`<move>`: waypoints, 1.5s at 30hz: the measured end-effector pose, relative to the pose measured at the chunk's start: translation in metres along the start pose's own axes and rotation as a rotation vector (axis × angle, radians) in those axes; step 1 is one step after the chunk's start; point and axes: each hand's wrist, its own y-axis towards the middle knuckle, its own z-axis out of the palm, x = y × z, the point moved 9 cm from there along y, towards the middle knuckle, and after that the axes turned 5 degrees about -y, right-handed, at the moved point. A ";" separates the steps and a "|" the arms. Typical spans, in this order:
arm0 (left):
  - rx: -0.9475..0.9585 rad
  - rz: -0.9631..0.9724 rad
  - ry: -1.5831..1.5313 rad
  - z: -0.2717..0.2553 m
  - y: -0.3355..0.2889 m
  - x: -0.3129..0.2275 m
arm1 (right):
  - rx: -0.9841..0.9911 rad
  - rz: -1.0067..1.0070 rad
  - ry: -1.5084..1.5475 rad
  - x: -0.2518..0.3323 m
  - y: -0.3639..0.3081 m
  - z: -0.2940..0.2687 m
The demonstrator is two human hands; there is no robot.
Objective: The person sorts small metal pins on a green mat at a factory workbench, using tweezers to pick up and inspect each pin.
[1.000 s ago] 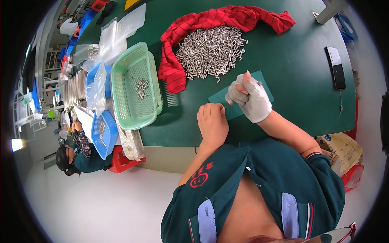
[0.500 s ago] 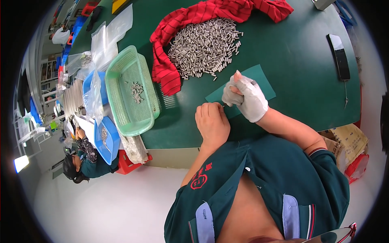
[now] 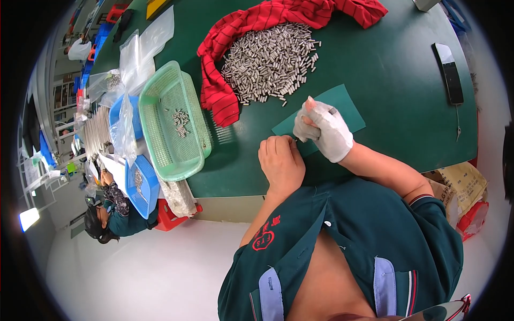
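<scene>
My left hand (image 3: 281, 160) is bare, its fingers curled together at the near edge of a green sheet (image 3: 342, 104) on the table. Close beside it, my right hand (image 3: 326, 131) wears a white glove that leaves fingertips bare, and is closed with the thumb uppermost. Whatever sits between the fingers of either hand is hidden or too small to name. Beyond the hands lies a heap of short silvery metal pins (image 3: 270, 61), bordered on its left and far sides by a red striped cloth (image 3: 218, 101).
A light green mesh basket (image 3: 184, 174) with several metal pins stands to the left. Past it are blue trays (image 3: 152, 200), clear plastic bags (image 3: 142, 59) and a seated co-worker (image 3: 115, 214). A phone (image 3: 448, 75) lies at the right; sacks (image 3: 463, 184) sit below the table's right edge.
My right hand's thumb has dipped slightly and moved a little to the left. My left hand stays almost in place.
</scene>
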 end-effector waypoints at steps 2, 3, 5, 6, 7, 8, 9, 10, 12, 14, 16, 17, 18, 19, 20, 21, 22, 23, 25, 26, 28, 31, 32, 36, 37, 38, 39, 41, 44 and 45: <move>-0.002 0.003 0.001 0.000 0.000 0.000 | 0.004 -0.003 -0.003 0.000 0.000 0.000; 0.000 0.000 0.000 0.001 0.000 0.000 | 0.010 -0.006 -0.006 0.001 0.000 0.000; 0.004 -0.002 0.000 0.001 0.000 0.000 | 0.018 -0.008 0.001 0.003 0.000 0.001; 0.002 0.001 -0.003 0.001 0.000 0.000 | 0.027 -0.011 0.006 0.004 0.000 0.002; 0.001 0.005 -0.005 0.001 0.000 0.000 | 0.027 -0.012 0.008 0.004 -0.001 0.003; 0.002 0.007 -0.005 0.001 0.000 0.000 | 0.030 -0.009 0.008 0.005 -0.001 0.003; 0.001 0.002 -0.004 0.000 0.000 0.000 | 0.033 -0.007 0.008 0.005 -0.001 0.004; 0.000 -0.003 -0.005 0.000 0.000 0.000 | 0.032 -0.008 0.008 0.005 -0.001 0.004; -0.004 0.002 -0.006 0.001 0.000 0.000 | 0.031 -0.007 0.005 0.005 -0.001 0.004; -0.008 0.007 -0.005 0.000 0.000 0.000 | 0.021 -0.005 0.003 0.004 -0.001 0.003; -0.012 0.004 -0.006 0.000 0.000 -0.001 | 0.013 -0.003 -0.001 0.004 -0.001 0.003; -0.012 0.004 -0.006 0.000 0.000 -0.001 | 0.010 -0.006 -0.035 0.005 -0.001 0.003; -0.012 0.002 -0.009 0.000 0.000 0.000 | 0.007 -0.009 -0.069 0.005 -0.001 0.004; -0.012 0.000 -0.013 0.000 0.000 0.000 | 0.007 -0.009 -0.069 0.006 -0.002 0.004; -0.012 0.000 -0.013 0.000 0.000 0.000 | 0.007 0.001 -0.073 0.005 -0.002 0.004; -0.014 0.000 -0.011 0.000 -0.001 0.000 | 0.008 0.011 -0.078 0.005 -0.002 0.004; -0.016 0.000 -0.009 0.000 -0.001 0.000 | 0.008 0.011 -0.079 0.005 -0.002 0.005; -0.016 -0.001 -0.009 0.000 -0.001 0.000 | 0.008 0.008 -0.068 0.006 -0.002 0.005; -0.017 0.004 -0.014 0.000 -0.002 0.000 | 0.009 0.004 -0.057 0.006 -0.002 0.005; -0.018 0.004 -0.015 0.000 -0.002 0.000 | 0.011 0.004 -0.050 0.005 -0.002 0.005; -0.020 0.003 -0.020 0.000 -0.002 -0.001 | 0.013 0.004 -0.044 0.004 -0.002 0.004; -0.023 0.002 -0.029 0.000 -0.002 -0.001 | 0.025 -0.009 0.010 0.003 -0.003 0.003; -0.023 0.002 -0.029 0.000 -0.002 -0.001 | 0.027 -0.015 -0.003 0.004 -0.002 0.003; -0.024 -0.004 -0.025 0.001 0.000 0.001 | 0.013 -0.007 -0.044 0.002 0.000 0.002; -0.027 -0.006 -0.023 0.000 0.000 0.001 | 0.013 -0.007 -0.044 0.002 0.000 0.002; -0.027 -0.006 -0.022 0.000 0.000 0.001 | 0.015 -0.008 -0.045 0.001 0.000 0.002; -0.033 -0.003 -0.018 -0.001 0.001 0.002 | 0.019 -0.009 -0.045 0.001 0.001 0.003; -0.050 -0.005 -0.002 -0.005 0.001 0.001 | 0.024 -0.008 -0.093 0.002 0.001 0.007; -0.041 -0.004 -0.046 -0.007 0.003 -0.002 | 0.026 -0.028 -0.133 -0.001 0.001 0.004; -0.054 -0.004 -0.071 -0.007 0.001 -0.003 | 0.008 -0.036 -0.127 -0.002 0.000 0.002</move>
